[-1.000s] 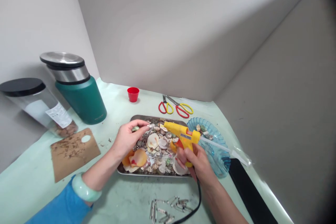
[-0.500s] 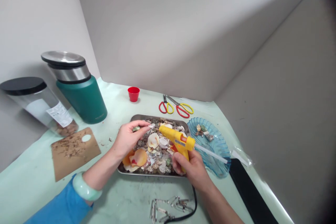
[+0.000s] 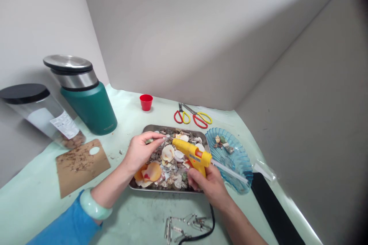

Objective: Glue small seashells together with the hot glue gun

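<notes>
My right hand [image 3: 208, 185] is wrapped round a yellow hot glue gun [image 3: 189, 148], a clear glue stick [image 3: 230, 169] sticking out of its back end. Its nozzle points left, toward the fingertips of my left hand [image 3: 143, 149]. Those fingertips pinch a small, thin silvery piece [image 3: 166, 138]; its exact kind is too small to make out. Both hands are above a metal tray [image 3: 169, 190] heaped with seashells [image 3: 168, 154]. Whether the nozzle touches the silvery piece, I cannot tell.
A blue scalloped dish [image 3: 241, 157] with a few shell pieces stands right of the tray. Behind are scissors [image 3: 199, 120] and a red cup [image 3: 146, 103]. Metal pins [image 3: 184, 229] lie in front by a black cord [image 3: 198, 237]. A green bottle [image 3: 92, 107], jar [image 3: 43, 115] and brown card [image 3: 82, 172] are left.
The glue gun in my right hand has shifted slightly left, its nozzle closer to my left fingertips. My left hand keeps its pinch in nearly the same place.
</notes>
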Demonstrator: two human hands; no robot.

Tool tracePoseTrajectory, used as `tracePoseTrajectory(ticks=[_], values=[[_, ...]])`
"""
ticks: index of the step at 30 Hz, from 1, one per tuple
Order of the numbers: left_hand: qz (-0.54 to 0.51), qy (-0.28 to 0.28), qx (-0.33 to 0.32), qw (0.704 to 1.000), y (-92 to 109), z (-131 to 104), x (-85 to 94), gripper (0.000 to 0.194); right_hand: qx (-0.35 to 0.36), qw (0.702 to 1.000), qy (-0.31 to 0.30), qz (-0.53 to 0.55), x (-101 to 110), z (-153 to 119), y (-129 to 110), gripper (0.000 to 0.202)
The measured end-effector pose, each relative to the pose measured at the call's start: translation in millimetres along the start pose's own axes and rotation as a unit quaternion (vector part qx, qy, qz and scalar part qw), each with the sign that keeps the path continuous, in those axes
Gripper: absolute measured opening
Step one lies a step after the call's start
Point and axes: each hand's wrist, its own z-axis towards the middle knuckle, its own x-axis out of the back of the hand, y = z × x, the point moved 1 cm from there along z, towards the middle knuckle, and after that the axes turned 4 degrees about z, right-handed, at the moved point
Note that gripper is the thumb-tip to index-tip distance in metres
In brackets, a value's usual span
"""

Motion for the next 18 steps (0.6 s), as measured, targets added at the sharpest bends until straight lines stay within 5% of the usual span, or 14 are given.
tracePoseTrajectory(ticks=[18], values=[[-0.004,0.015,-0.018,1.000,-8.4,2.5,-1.3,0.012,-0.009,0.999,0.005,-0.030,-0.1,0.7,0.0,0.035]])
